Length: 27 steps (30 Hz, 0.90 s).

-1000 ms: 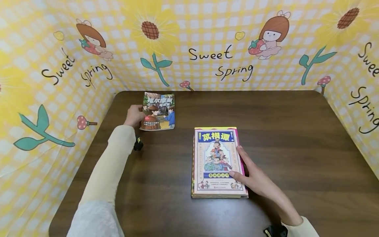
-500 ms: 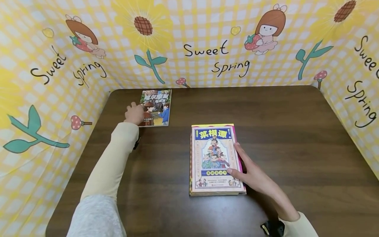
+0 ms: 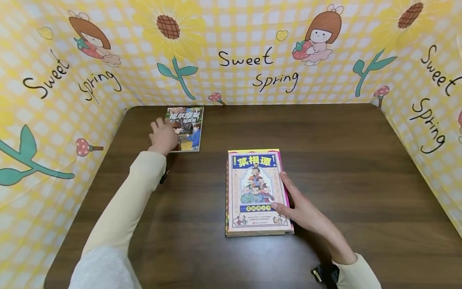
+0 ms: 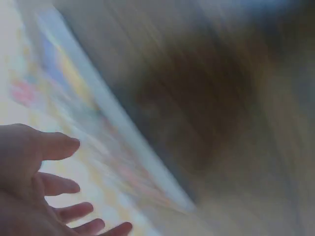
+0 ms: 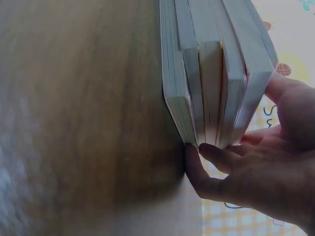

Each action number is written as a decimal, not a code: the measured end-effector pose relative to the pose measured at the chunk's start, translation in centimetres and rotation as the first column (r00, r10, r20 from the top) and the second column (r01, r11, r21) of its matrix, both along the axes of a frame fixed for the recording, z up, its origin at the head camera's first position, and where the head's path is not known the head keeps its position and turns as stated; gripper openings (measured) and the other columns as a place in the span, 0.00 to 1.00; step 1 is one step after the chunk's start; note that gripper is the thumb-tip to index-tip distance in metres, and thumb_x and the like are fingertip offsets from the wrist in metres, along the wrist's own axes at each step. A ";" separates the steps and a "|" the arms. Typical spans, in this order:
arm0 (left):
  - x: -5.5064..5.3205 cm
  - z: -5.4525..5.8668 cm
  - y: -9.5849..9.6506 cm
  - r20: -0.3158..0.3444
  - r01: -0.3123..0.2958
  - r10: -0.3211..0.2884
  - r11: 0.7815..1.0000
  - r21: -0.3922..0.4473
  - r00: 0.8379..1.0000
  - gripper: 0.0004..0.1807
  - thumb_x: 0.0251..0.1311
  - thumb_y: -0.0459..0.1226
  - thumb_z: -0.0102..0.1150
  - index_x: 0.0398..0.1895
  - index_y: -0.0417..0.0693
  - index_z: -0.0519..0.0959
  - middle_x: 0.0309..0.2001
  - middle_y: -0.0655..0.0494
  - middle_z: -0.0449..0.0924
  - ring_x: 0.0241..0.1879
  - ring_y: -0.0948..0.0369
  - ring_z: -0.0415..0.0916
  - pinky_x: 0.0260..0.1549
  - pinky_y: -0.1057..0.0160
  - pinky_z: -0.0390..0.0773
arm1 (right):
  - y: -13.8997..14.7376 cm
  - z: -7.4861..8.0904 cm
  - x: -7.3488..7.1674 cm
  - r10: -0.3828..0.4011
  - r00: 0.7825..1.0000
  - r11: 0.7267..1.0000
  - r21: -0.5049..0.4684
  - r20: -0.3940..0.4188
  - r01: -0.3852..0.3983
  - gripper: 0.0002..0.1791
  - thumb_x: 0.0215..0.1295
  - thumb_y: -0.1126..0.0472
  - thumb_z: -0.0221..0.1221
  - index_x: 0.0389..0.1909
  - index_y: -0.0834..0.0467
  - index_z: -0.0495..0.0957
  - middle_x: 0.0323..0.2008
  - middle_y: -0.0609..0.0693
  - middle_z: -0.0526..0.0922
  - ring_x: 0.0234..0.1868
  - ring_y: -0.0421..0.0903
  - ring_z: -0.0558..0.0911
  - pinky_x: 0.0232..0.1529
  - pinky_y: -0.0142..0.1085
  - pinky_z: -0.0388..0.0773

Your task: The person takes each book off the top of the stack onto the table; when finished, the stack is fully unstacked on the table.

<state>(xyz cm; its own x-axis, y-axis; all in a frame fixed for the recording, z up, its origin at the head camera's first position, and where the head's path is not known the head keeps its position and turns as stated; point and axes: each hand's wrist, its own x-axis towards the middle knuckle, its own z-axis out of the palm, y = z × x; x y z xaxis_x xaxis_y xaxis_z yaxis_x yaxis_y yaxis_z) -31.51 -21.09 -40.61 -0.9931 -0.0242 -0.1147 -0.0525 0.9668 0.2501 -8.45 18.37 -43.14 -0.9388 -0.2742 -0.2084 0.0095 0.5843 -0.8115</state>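
Observation:
A thin comic-style book (image 3: 193, 130) lies flat at the table's back left corner. My left hand (image 3: 163, 137) is over its left edge, fingers spread and covering part of the cover. In the left wrist view, the loose fingers (image 4: 61, 146) stand apart around nothing, beside a blurred book (image 4: 115, 135). Near the middle of the table is a stack of books (image 3: 254, 188), the top one with a blue title band and cartoon figures. My right hand (image 3: 306, 210) holds the stack's right side, thumb on the top cover. The right wrist view shows its fingertips (image 5: 191, 150) against the several books' edges.
Dark brown wooden table (image 3: 343, 160) with rounded back corners. A yellow checked cloth (image 3: 249, 24) with flowers and "Sweet Spring" lettering stands along the back and both sides. A black device (image 3: 326, 274) is on the right wrist.
My left hand has let go of the thin book, its fingers spreading out, and the book has settled flat. My right hand keeps its hold on the stack. The head view has shifted slightly.

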 end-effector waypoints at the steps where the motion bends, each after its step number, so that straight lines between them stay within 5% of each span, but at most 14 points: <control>1: 0.8 0.4 0.7 -0.063 0.041 -0.039 0.999 0.023 0.997 0.31 0.69 0.38 0.45 0.69 0.25 0.55 0.66 0.25 0.46 0.65 0.32 0.42 0.54 0.33 0.62 | -0.1 0.0 0.0 0.000 1.000 1.000 -0.004 0.002 0.000 0.52 0.61 0.41 0.61 0.77 0.42 0.37 0.77 0.54 0.40 0.73 0.61 0.50 0.63 0.65 0.54; 4: 4.0 1.5 3.4 -0.193 0.212 -0.190 0.972 0.100 0.963 0.28 0.67 0.36 0.49 0.66 0.27 0.62 0.66 0.27 0.52 0.65 0.34 0.48 0.58 0.37 0.61 | -0.2 0.0 -0.1 -0.004 1.000 1.000 -0.014 0.007 0.004 0.52 0.61 0.41 0.61 0.77 0.41 0.36 0.77 0.54 0.39 0.73 0.61 0.49 0.64 0.65 0.53; 7: 8.4 2.3 6.2 -0.179 0.336 -0.301 0.918 0.213 0.937 0.30 0.69 0.39 0.51 0.69 0.31 0.61 0.69 0.31 0.52 0.68 0.37 0.49 0.65 0.41 0.55 | -0.1 0.1 -0.1 -0.004 1.000 1.000 -0.016 0.008 0.004 0.52 0.62 0.41 0.60 0.77 0.41 0.36 0.77 0.54 0.39 0.73 0.62 0.49 0.63 0.66 0.53; 11: 14.5 2.6 8.9 -0.048 0.343 -0.353 0.858 0.382 0.935 0.36 0.71 0.46 0.49 0.74 0.38 0.52 0.74 0.40 0.48 0.72 0.43 0.47 0.67 0.45 0.51 | 0.0 0.1 0.0 0.002 1.000 1.000 -0.021 0.010 -0.002 0.52 0.63 0.42 0.60 0.77 0.40 0.35 0.77 0.54 0.38 0.73 0.63 0.48 0.63 0.67 0.53; 15: 18.7 1.6 10.4 0.028 0.283 -0.343 0.817 0.502 0.939 0.39 0.70 0.52 0.47 0.76 0.43 0.48 0.75 0.45 0.46 0.73 0.48 0.47 0.68 0.48 0.50 | 0.1 0.2 0.1 -0.003 1.000 1.000 -0.027 0.013 0.003 0.52 0.63 0.42 0.60 0.77 0.39 0.35 0.77 0.53 0.37 0.73 0.63 0.48 0.62 0.67 0.53; 20: 21.4 0.1 11.9 0.092 0.196 -0.315 0.767 0.611 0.945 0.43 0.68 0.52 0.51 0.77 0.51 0.43 0.77 0.51 0.42 0.74 0.53 0.44 0.68 0.47 0.52 | 0.2 0.3 0.0 -0.005 1.000 1.000 -0.024 0.019 0.005 0.52 0.63 0.42 0.60 0.77 0.39 0.34 0.77 0.53 0.37 0.73 0.63 0.47 0.62 0.68 0.52; 23: 21.9 -0.5 12.1 0.090 0.173 -0.300 0.743 0.647 0.950 0.44 0.67 0.51 0.54 0.78 0.54 0.42 0.77 0.56 0.40 0.74 0.56 0.42 0.68 0.47 0.53 | 0.1 0.2 -0.1 0.000 1.000 1.000 -0.017 0.020 0.001 0.52 0.63 0.42 0.60 0.77 0.40 0.34 0.77 0.53 0.37 0.73 0.63 0.48 0.62 0.68 0.52; 27: 22.2 -1.0 12.1 0.093 0.163 -0.291 0.741 0.651 0.952 0.44 0.66 0.50 0.57 0.78 0.55 0.43 0.77 0.60 0.39 0.74 0.57 0.42 0.68 0.46 0.53 | -0.1 0.1 -0.1 0.001 1.000 1.000 -0.015 0.026 -0.001 0.52 0.63 0.42 0.60 0.77 0.40 0.35 0.77 0.53 0.37 0.73 0.63 0.47 0.62 0.68 0.51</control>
